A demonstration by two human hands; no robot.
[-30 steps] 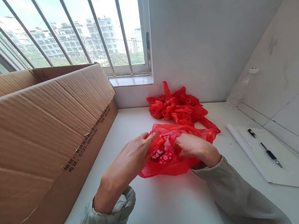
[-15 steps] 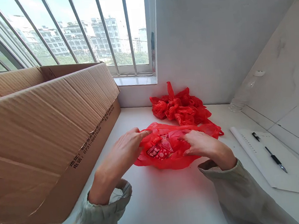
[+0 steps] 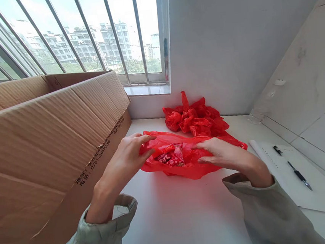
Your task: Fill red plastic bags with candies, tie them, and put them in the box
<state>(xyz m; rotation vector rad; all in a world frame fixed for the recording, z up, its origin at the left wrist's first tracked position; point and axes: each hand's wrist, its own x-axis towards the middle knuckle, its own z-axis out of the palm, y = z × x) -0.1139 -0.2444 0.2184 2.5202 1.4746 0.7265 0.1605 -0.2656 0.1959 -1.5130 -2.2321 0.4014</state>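
A thin red plastic bag (image 3: 190,171) lies spread with its mouth facing up in the middle of the white table. Inside it, several red printed packets (image 3: 175,157) show through the opening. At the bag's left edge is my left hand (image 3: 129,152), its thumb and fingers apart and touching the plastic. Over the right part of the opening reaches my right hand (image 3: 221,152), also with thumb and fingers apart, against the bag's inner side. Some of its fingertips are hard to make out against the red film. Neither hand grips a packet.
Behind the bag sits a heap of crumpled red plastic bags (image 3: 194,115). A large open cardboard box (image 3: 52,148) fills the left side. To the right lie paper sheets (image 3: 288,179) with a black pen (image 3: 300,176) and its cap (image 3: 277,150); a clear bottle (image 3: 261,108) stands near the wall.
My hands have moved apart, the left one leftward and the right one slightly rightward. The bag's mouth is wider, its left edge drawn further left.
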